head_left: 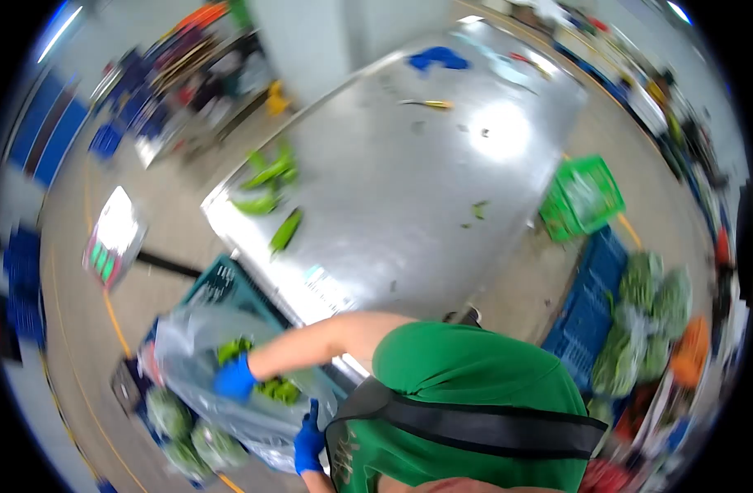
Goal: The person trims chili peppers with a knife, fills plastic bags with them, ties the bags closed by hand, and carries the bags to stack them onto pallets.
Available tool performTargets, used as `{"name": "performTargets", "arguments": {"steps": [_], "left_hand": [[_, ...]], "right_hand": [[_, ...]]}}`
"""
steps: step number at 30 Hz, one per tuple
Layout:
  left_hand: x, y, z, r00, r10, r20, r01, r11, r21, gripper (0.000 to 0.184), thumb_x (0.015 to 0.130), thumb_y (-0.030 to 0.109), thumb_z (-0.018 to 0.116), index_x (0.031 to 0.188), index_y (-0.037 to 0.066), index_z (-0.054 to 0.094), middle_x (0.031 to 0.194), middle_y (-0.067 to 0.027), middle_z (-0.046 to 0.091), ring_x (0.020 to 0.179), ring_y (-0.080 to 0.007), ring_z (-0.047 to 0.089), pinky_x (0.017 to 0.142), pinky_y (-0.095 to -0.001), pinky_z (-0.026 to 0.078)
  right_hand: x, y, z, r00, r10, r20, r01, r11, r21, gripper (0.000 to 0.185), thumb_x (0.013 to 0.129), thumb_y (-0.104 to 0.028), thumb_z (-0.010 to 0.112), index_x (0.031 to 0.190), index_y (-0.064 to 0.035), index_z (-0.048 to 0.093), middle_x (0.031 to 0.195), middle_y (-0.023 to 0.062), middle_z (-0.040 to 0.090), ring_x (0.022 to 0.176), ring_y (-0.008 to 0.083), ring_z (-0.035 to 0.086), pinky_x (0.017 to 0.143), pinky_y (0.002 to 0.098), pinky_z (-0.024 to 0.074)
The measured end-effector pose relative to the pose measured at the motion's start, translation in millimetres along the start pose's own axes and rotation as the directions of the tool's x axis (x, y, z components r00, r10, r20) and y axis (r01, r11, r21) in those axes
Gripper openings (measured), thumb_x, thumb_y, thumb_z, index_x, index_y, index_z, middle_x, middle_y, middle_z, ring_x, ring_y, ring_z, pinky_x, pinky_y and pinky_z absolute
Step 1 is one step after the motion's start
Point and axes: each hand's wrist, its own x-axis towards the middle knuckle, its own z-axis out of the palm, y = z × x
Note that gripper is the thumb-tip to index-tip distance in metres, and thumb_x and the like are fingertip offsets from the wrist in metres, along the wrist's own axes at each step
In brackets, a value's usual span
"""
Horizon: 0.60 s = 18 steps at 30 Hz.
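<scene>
My right hand [235, 378], in a blue glove, reaches down into a large clear plastic bag [192, 324]. Green peppers [278, 390] lie in the bag beside it; motion blur hides how its fingers are set. The bag lines a teal crate [229, 283] next to the table. At the bag's near edge is my left hand [309, 444], also blue-gloved, one finger sticking up and the others seemingly closed on the plastic. Several long green peppers [266, 177] rest on the metal table's left corner, with a single pepper [286, 230] apart from them.
The metal table [360, 181] holds a blue cloth [438, 59], a yellow-handled knife [430, 104] and green scraps. A scale display [114, 234] stands left. Bagged vegetables [171, 415] sit below the crate. Right of the table are a green basket [586, 197] and a blue crate [586, 304].
</scene>
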Motion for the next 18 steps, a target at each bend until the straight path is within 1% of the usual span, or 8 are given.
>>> {"name": "performTargets", "arguments": {"steps": [4, 7, 8, 9, 10, 11, 13, 18], "left_hand": [[14.5, 22.3, -20.7, 0.974, 0.122, -0.192, -0.129, 0.991, -0.022, 0.056, 0.081, 0.036, 0.054, 0.129, 0.012, 0.036, 0.114, -0.0202, 0.052, 0.094, -0.03, 0.055, 0.078, -0.037, 0.045], [110.2, -49.8, -28.7, 0.997, 0.063, -0.04, -0.065, 0.484, -0.872, 0.037, 0.092, 0.026, 0.042, 0.117, 0.0, 0.05, 0.108, -0.0108, 0.057, 0.094, -0.0152, 0.053, 0.083, -0.0286, 0.042], [93.7, 20.0, -47.6, 0.978, 0.131, -0.16, -0.201, 0.788, -0.582, 0.038, 0.092, 0.028, 0.043, 0.116, -0.001, 0.05, 0.107, -0.0108, 0.057, 0.093, -0.0153, 0.053, 0.082, -0.0287, 0.042], [81.7, 95.8, -63.9, 0.945, 0.249, -0.211, -0.292, 0.934, -0.205, 0.039, 0.092, 0.029, 0.043, 0.116, -0.001, 0.05, 0.105, -0.0109, 0.058, 0.092, -0.0154, 0.054, 0.081, -0.0289, 0.042], [81.8, 145.3, -71.7, 0.914, 0.35, -0.204, -0.365, 0.93, -0.039, 0.04, 0.091, 0.031, 0.044, 0.115, -0.001, 0.051, 0.103, -0.0109, 0.058, 0.091, -0.0155, 0.054, 0.08, -0.029, 0.043], [84.3, 187.7, -71.7, 0.887, 0.43, -0.17, -0.428, 0.902, 0.049, 0.041, 0.091, 0.032, 0.044, 0.114, -0.001, 0.051, 0.102, -0.0109, 0.058, 0.09, -0.0156, 0.054, 0.079, -0.0291, 0.043], [87.7, 268.0, -49.7, 0.845, 0.532, -0.054, -0.522, 0.843, 0.132, 0.044, 0.09, 0.036, 0.045, 0.113, -0.001, 0.051, 0.098, -0.0109, 0.059, 0.088, -0.0159, 0.054, 0.078, -0.0294, 0.043], [118.4, 431.5, 81.8, 0.596, 0.772, 0.22, -0.802, 0.584, 0.124, 0.045, 0.087, 0.037, 0.05, 0.114, 0.001, 0.051, 0.096, -0.0122, 0.06, 0.086, -0.0191, 0.056, 0.075, -0.0311, 0.045]], "right_hand": [[-123.4, -142.5, -57.9, 0.952, -0.175, -0.253, 0.267, 0.878, 0.397, 0.035, 0.077, -0.024, 0.06, 0.109, -0.0095, 0.057, 0.091, 0.0124, 0.063, 0.078, 0.0299, 0.059, 0.066, 0.0377, 0.0465], [-269.8, -153.5, -55.6, 0.869, -0.041, -0.493, 0.291, 0.848, 0.443, 0.039, 0.077, -0.031, 0.064, 0.109, -0.008, 0.059, 0.107, 0.0114, 0.061, 0.087, 0.0254, 0.058, 0.074, 0.0316, 0.0456], [-338.5, -143.8, -43.9, 0.815, 0.289, -0.503, 0.093, 0.791, 0.605, 0.04, 0.078, -0.028, 0.063, 0.112, -0.0073, 0.057, 0.112, 0.0123, 0.057, 0.094, 0.027, 0.056, 0.08, 0.0323, 0.0443], [-404.1, -124.5, -4.5, 0.514, 0.206, -0.833, -0.214, 0.971, 0.108, 0.04, 0.079, -0.025, 0.059, 0.114, -0.0073, 0.055, 0.109, 0.0128, 0.058, 0.093, 0.0285, 0.056, 0.08, 0.0346, 0.0445], [-465.7, -166.9, -22.5, 0.408, 0.59, -0.697, -0.593, 0.752, 0.289, 0.038, 0.079, -0.022, 0.056, 0.115, -0.0081, 0.054, 0.104, 0.0128, 0.059, 0.091, 0.0274, 0.057, 0.079, 0.035, 0.0452], [-511.9, -233.5, -44.1, 0.022, 0.821, -0.57, -0.573, 0.478, 0.666, 0.037, 0.079, -0.02, 0.056, 0.114, -0.0077, 0.054, 0.1, 0.0127, 0.059, 0.089, 0.0267, 0.058, 0.078, 0.0352, 0.0455], [-612.2, -312.7, -12.1, -0.443, 0.73, -0.521, -0.519, 0.265, 0.813, 0.033, 0.081, -0.02, 0.053, 0.113, -0.0107, 0.056, 0.102, 0.0122, 0.06, 0.091, 0.0248, 0.059, 0.081, 0.0322, 0.0458], [-759.1, -483.0, 145.8, -0.87, 0.395, -0.295, -0.398, -0.209, 0.893, 0.036, 0.075, -0.023, 0.05, 0.105, -0.0061, 0.059, 0.102, 0.0163, 0.06, 0.096, 0.0324, 0.056, 0.084, 0.0405, 0.0436]]}}
